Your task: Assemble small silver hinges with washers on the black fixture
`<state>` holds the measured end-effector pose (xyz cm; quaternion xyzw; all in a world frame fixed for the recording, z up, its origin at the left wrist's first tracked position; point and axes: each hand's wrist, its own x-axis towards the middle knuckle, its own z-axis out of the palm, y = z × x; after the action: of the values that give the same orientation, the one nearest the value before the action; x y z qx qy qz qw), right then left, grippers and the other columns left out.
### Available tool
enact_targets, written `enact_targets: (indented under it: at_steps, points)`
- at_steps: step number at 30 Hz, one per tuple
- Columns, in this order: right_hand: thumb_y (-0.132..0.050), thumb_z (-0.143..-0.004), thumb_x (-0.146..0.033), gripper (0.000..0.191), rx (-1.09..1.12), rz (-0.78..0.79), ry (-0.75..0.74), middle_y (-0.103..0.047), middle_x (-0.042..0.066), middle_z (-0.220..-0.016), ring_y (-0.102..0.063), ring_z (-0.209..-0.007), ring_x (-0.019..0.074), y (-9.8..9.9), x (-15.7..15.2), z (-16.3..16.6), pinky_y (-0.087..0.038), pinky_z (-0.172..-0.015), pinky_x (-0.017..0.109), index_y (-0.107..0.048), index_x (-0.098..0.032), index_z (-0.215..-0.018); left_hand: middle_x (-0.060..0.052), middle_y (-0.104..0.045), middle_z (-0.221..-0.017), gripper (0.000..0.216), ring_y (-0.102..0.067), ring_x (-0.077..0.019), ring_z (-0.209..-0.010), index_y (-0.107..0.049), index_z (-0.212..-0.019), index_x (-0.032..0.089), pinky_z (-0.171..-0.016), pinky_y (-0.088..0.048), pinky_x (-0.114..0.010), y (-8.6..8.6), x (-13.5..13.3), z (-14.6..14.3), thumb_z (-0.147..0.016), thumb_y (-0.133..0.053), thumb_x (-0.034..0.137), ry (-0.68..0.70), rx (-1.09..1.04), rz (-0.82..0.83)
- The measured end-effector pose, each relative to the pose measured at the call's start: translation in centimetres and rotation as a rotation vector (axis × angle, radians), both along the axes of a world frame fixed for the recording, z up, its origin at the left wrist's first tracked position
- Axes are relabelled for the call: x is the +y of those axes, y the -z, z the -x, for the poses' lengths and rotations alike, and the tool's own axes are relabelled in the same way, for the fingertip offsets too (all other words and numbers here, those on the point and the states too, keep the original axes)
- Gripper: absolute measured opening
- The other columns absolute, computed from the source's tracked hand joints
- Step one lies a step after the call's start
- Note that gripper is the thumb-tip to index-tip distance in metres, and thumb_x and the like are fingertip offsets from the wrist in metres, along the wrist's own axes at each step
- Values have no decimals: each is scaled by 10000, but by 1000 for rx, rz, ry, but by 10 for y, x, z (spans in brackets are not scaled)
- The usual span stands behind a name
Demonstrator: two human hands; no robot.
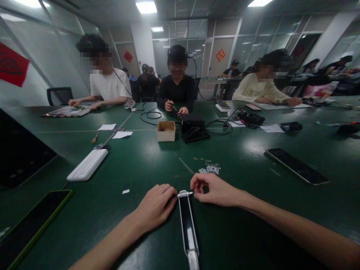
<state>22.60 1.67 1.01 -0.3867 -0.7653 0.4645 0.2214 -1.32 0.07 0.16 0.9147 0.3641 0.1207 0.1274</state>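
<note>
A long, narrow metal frame (183,221) with a dark middle and a flat silver handle-like end lies on the green table, pointing away from me. A short crossbar (185,194) runs across its far end. My left hand (157,204), wearing a ring, is closed at the crossbar's left end, its fingertips gripping there. At the right end, my right hand (212,190) has its fingers curled and its thumb close to the bar's tip; any small part in them is hidden. Just beyond that hand lie several small metal rings (213,164) and flat metal plates (209,170).
Phones lie left (33,228) and right (296,165). A white power strip-like block (87,165), a cardboard box (165,131), a black stand (194,127) and cables (152,115) are farther back. A brush (95,138) lies left. Several people work across the table (135,157).
</note>
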Motion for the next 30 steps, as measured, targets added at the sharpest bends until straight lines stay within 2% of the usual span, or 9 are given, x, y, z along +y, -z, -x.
enact_targets:
  at_steps: [8,21,30]
  points:
    - [-612,-707,-110,172,-73,-180,-41,-616,-7,-786,-536,-682,112,-8,-3,3,-446,-628,235,-613,-163,-871,-49,-608,-867,131,-569,-200,-755,-540,-937,182,-678,-434,-316,-1,1,-1,-929,-410,172,-3,7,0]
    - [-599,-725,-82,186,-44,-157,-28,-628,3,-814,-556,-695,119,-8,-2,2,-471,-642,249,-597,-162,-893,-48,-612,-864,141,-570,-193,-748,-540,-938,185,-674,-437,-306,-4,0,-1,-936,-399,182,-6,12,0]
    - [-617,-743,-86,156,-2,-261,6,-630,18,-867,-569,-735,123,-5,-5,5,-489,-675,254,-592,-163,-876,-50,-612,-877,138,-565,-196,-753,-543,-947,182,-678,-436,-311,-2,0,0,-932,-406,173,-5,22,0]
